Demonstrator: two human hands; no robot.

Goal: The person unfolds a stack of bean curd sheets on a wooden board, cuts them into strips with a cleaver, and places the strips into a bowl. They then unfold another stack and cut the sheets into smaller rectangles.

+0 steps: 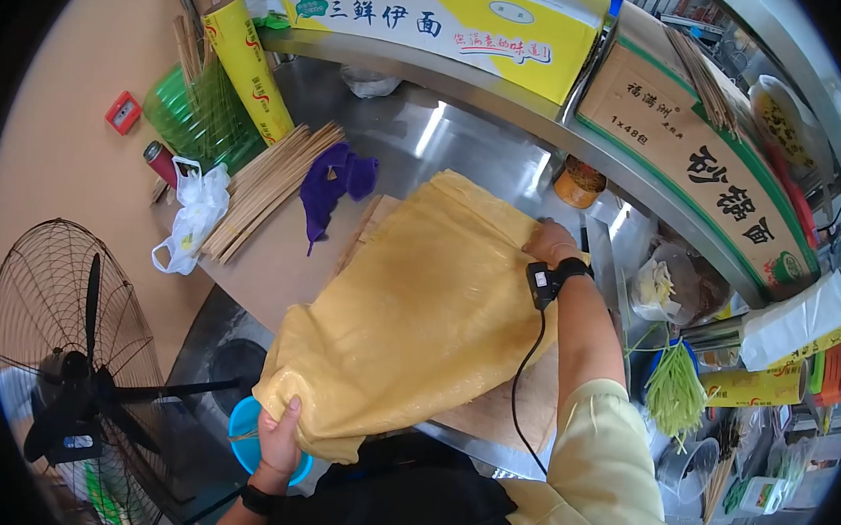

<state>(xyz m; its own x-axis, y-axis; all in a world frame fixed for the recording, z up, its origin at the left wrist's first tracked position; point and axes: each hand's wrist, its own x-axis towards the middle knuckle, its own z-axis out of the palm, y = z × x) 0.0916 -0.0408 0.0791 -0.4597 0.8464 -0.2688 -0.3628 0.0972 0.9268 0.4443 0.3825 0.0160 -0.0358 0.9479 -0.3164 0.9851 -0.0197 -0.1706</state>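
A large yellow sheet (428,301), thin and folded in layers, spreads over a wooden board (518,403) on the metal counter. My left hand (280,439) grips its lower left corner, thumb on top, where the sheet bunches and hangs past the counter's front edge. At the upper right edge of the sheet, my right hand (549,241) is closed on the sheet, its fingers partly hidden by the fold. A black strap with a small device and a cable sits on my right wrist.
Wooden skewers (269,191), a purple cloth (333,190) and a white plastic bag (195,212) lie at the upper left. A black fan (77,367) stands left, a blue bucket (246,435) below. An orange-lidded jar (579,183) and green vegetables (676,389) are right.
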